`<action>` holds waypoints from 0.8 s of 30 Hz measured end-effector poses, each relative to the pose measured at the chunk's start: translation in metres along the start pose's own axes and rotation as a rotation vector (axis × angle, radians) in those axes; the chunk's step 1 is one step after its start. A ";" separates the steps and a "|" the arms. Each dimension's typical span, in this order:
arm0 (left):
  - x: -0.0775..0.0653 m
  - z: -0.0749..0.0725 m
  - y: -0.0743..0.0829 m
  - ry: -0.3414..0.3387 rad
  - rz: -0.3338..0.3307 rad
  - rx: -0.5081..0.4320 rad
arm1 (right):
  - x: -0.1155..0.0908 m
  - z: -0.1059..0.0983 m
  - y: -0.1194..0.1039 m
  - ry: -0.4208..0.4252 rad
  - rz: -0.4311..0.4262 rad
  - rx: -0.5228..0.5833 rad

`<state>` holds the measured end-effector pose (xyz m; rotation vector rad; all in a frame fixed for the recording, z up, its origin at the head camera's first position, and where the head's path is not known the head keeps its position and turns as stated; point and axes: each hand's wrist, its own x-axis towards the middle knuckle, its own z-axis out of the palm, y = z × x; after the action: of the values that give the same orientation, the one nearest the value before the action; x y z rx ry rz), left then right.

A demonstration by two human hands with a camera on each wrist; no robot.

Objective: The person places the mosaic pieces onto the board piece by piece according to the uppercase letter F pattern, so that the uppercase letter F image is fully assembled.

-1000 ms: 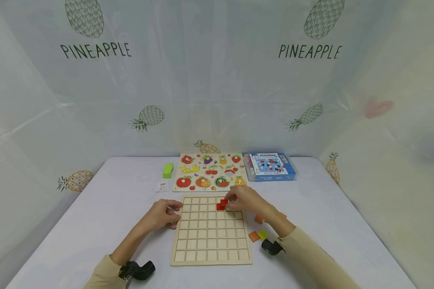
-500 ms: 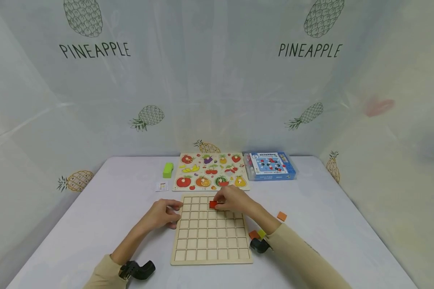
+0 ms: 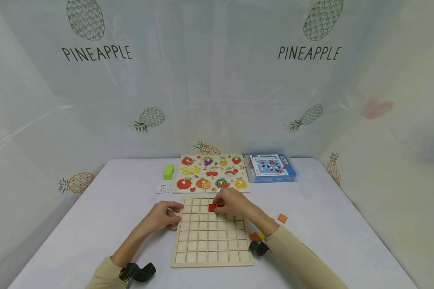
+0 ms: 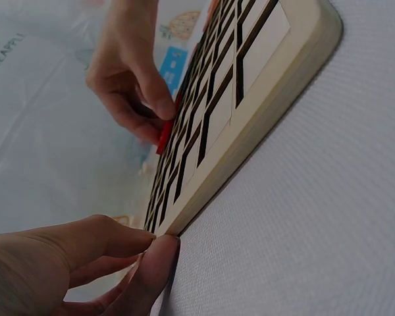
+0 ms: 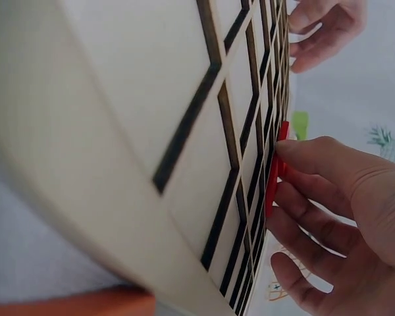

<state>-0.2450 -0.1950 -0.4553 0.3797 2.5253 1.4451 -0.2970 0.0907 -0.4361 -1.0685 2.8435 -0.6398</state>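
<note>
A pale wooden grid board (image 3: 202, 241) lies flat on the table. At its far rows my right hand (image 3: 231, 202) pinches a red square tile (image 3: 212, 207) between thumb and fingers. The tile lies low against the grid; whether it is fully in a cell I cannot tell. A second red tile (image 5: 272, 187) shows beside it in the right wrist view, partly hidden by the fingers. My left hand (image 3: 162, 215) rests its fingertips and thumb against the board's left edge, also seen in the left wrist view, where the fingers (image 4: 118, 237) touch the rim.
Orange tiles (image 3: 282, 218) and a yellow-green tile (image 3: 262, 236) lie right of the board, partly under the right forearm. Behind stand a fruit puzzle board (image 3: 211, 173), a blue boxed set (image 3: 271, 168), a green block (image 3: 168, 172) and a small printed card (image 3: 162, 188).
My right hand has moved left by about a cell with the red tile and lowered it onto the grid. The left hand has stayed at the board's edge.
</note>
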 end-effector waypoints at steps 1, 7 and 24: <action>0.000 0.000 0.000 -0.001 0.000 0.001 | 0.000 0.000 0.000 0.002 0.000 -0.004; 0.000 0.000 0.001 0.002 -0.006 0.001 | -0.001 0.001 0.001 -0.001 -0.003 -0.003; 0.001 0.000 -0.002 -0.001 -0.024 -0.023 | -0.009 -0.008 0.001 -0.015 0.026 0.081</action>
<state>-0.2458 -0.1957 -0.4575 0.3457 2.5012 1.4636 -0.2916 0.1001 -0.4305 -1.0174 2.7881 -0.7353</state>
